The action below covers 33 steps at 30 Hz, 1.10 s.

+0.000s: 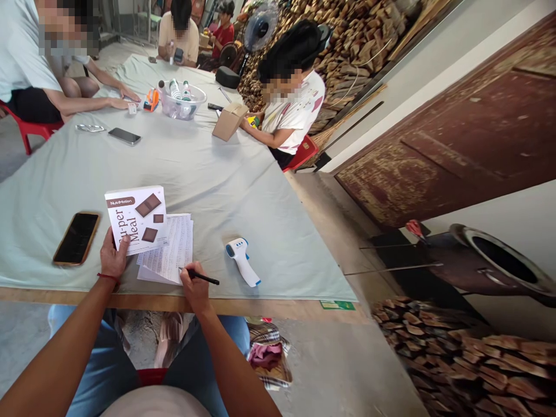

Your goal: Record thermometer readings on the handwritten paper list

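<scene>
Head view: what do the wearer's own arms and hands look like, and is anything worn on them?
The left hand and the right hand are both ungloved, and no sleeve shows on either arm. A thin red band circles the left wrist; the right wrist shows no band or watch.

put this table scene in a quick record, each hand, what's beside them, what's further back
left hand: holds a white box, partly covering the papers in this view
right hand: holds a black pen, tip at the papers
left side: phone, lying flat
right side: thermometer
further back: second phone, bowl with bottles, carton
</scene>
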### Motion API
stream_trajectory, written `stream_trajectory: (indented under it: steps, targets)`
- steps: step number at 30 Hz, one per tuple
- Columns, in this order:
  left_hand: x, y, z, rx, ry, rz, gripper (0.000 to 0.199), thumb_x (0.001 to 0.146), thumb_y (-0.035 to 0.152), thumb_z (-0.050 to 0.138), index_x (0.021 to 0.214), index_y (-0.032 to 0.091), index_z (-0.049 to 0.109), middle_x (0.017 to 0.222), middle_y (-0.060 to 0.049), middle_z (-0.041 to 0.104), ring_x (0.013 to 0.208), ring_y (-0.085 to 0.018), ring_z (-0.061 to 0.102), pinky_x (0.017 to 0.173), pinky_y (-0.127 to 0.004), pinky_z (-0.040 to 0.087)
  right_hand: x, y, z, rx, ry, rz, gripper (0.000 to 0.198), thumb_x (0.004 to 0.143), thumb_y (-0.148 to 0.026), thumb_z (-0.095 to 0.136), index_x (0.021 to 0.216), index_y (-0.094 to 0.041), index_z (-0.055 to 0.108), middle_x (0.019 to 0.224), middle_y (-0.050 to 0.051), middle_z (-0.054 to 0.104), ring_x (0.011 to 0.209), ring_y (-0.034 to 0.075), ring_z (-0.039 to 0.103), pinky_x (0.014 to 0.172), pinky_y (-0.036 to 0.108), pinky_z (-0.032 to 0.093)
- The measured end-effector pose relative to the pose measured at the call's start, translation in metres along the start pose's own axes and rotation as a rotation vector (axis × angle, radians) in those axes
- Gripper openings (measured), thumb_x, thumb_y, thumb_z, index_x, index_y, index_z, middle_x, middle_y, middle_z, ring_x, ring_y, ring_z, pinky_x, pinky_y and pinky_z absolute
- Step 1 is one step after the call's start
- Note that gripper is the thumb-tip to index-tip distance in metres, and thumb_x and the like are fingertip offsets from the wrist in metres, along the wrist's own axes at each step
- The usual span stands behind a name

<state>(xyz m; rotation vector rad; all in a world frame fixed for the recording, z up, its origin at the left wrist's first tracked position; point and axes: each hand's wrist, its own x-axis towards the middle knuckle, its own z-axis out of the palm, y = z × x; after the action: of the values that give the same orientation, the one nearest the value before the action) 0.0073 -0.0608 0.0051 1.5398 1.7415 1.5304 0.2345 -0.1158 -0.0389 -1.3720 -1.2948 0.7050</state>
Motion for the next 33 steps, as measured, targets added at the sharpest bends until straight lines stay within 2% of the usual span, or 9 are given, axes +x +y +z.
stream_trajectory:
  steps: [17, 22, 25, 27, 30, 33]
  targets:
    - [0.000, -0.001, 0.001, -0.009, 0.006, -0.006, 0.055, 0.087, 0.062, 0.052, 0.116, 0.017, 0.059, 0.107, -0.012, 0.072, 0.094, -0.027, 0.067, 0.082, -0.038, 0.053, -0.001, 0.000, 0.000, 0.001, 0.012, 0.003, 0.014, 0.080, -0.032, 0.050, 0.069, -0.024, 0.048, 0.061, -0.004, 0.047, 0.060, 0.014, 0.044, 0.059, 0.027, 0.039]
    - [0.000, -0.001, 0.000, -0.004, 0.000, -0.001, 0.054, 0.087, 0.062, 0.051, 0.114, 0.016, 0.059, 0.103, -0.012, 0.072, 0.091, -0.026, 0.068, 0.081, -0.038, 0.053, -0.005, -0.004, -0.002, 0.012, 0.139, 0.024, 0.016, 0.088, -0.036, 0.050, 0.081, -0.023, 0.054, 0.071, -0.002, 0.053, 0.068, 0.016, 0.050, 0.066, 0.029, 0.043]
    - [0.000, 0.000, 0.000, -0.003, -0.004, 0.008, 0.053, 0.088, 0.062, 0.050, 0.114, 0.016, 0.059, 0.103, -0.012, 0.072, 0.091, -0.027, 0.067, 0.081, -0.038, 0.053, -0.002, -0.006, -0.014, -0.077, 0.197, -0.013, 0.018, 0.094, -0.037, 0.048, 0.094, -0.022, 0.059, 0.085, 0.002, 0.059, 0.082, 0.019, 0.056, 0.079, 0.033, 0.046]
    - [0.000, -0.001, 0.000, 0.004, -0.006, 0.011, 0.053, 0.088, 0.062, 0.050, 0.114, 0.017, 0.059, 0.104, -0.012, 0.072, 0.092, -0.027, 0.067, 0.082, -0.039, 0.053, 0.004, -0.004, -0.026, -0.176, 0.173, -0.096, 0.019, 0.096, -0.033, 0.046, 0.100, -0.022, 0.061, 0.091, 0.005, 0.061, 0.088, 0.021, 0.056, 0.083, 0.035, 0.045]
    - [0.001, -0.003, 0.000, 0.011, -0.002, 0.009, 0.055, 0.088, 0.062, 0.050, 0.116, 0.016, 0.059, 0.105, -0.012, 0.072, 0.093, -0.027, 0.067, 0.083, -0.039, 0.052, 0.018, 0.006, -0.043, -0.368, 0.126, -0.226, 0.022, 0.095, -0.025, 0.044, 0.103, -0.020, 0.064, 0.092, 0.008, 0.064, 0.086, 0.023, 0.056, 0.080, 0.036, 0.043]
    - [0.001, -0.004, 0.000, 0.013, -0.001, 0.001, 0.056, 0.087, 0.064, 0.050, 0.115, 0.016, 0.059, 0.105, -0.012, 0.072, 0.093, -0.027, 0.067, 0.083, -0.039, 0.053, 0.031, 0.017, -0.055, -0.579, 0.129, -0.261, 0.024, 0.089, -0.015, 0.045, 0.099, -0.019, 0.067, 0.087, 0.008, 0.064, 0.084, 0.023, 0.056, 0.076, 0.036, 0.040]
